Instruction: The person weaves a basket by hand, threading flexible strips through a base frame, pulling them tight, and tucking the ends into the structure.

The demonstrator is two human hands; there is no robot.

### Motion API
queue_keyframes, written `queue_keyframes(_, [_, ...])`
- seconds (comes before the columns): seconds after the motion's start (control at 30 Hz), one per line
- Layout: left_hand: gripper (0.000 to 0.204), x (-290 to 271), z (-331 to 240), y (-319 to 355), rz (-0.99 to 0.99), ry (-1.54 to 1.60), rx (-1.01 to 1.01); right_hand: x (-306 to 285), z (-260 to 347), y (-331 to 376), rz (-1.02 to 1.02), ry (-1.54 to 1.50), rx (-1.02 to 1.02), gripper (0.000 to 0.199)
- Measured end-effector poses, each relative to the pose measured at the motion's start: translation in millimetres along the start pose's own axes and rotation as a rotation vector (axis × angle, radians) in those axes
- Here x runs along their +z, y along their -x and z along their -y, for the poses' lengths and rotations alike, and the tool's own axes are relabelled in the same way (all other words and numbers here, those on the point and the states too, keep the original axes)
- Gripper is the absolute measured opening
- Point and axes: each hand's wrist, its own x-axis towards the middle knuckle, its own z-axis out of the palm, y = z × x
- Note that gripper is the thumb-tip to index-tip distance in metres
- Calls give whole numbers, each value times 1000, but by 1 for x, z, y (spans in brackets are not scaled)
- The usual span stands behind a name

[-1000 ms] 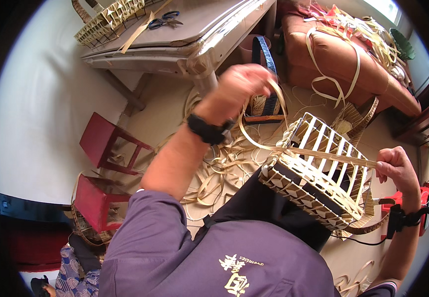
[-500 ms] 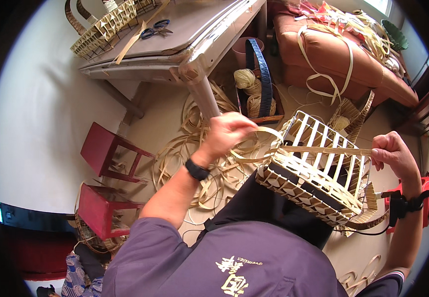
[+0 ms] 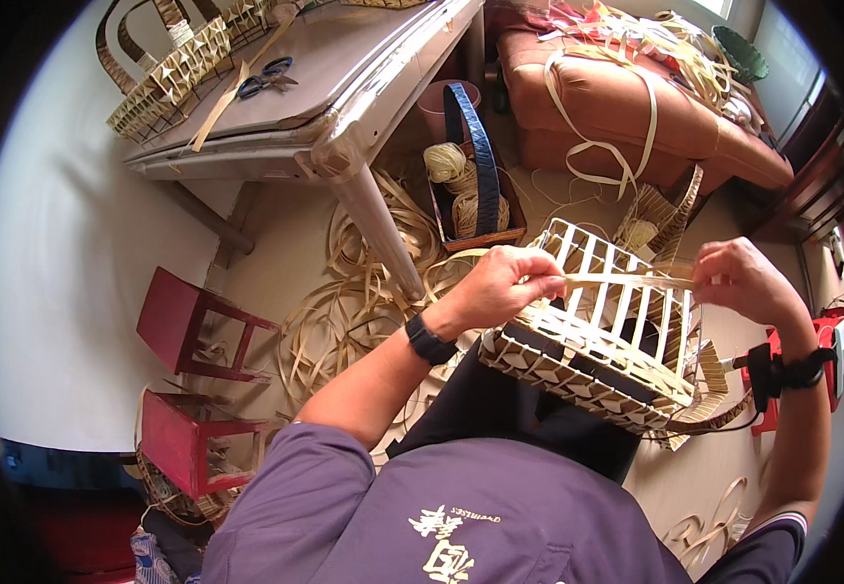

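Note:
On my lap rests a partly woven basket (image 3: 577, 375), its pale slats running across a wire frame. Above those slats a flat tan weaving strip (image 3: 626, 280) is stretched between my two hands. My left hand (image 3: 511, 284) pinches the strip near the basket's left corner, thumb and fingers pressed together. My right hand (image 3: 741, 280) has its fingers closed on the other end, over the basket's right side. Part of the strip is hidden by my left hand.
Loose strips (image 3: 344, 331) lie coiled on the floor beside the table leg (image 3: 373, 229). A box with a dark blue handle (image 3: 485, 161) holds balls of cord. Scissors (image 3: 266, 80) lie on the table. Two red stools (image 3: 183, 321) stand left; an orange sofa (image 3: 577, 107) stands at the back right.
My left hand has moved right, toward the basket's corner. My right hand has come slightly up and inward. The strip still spans between them, and the whole view has shifted a little.

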Motion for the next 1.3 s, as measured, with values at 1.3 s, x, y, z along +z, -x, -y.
queue_keyframes(1.3, [24,59,18,49,-513,65,36,145,-47,-91,-367,443,-287,12])
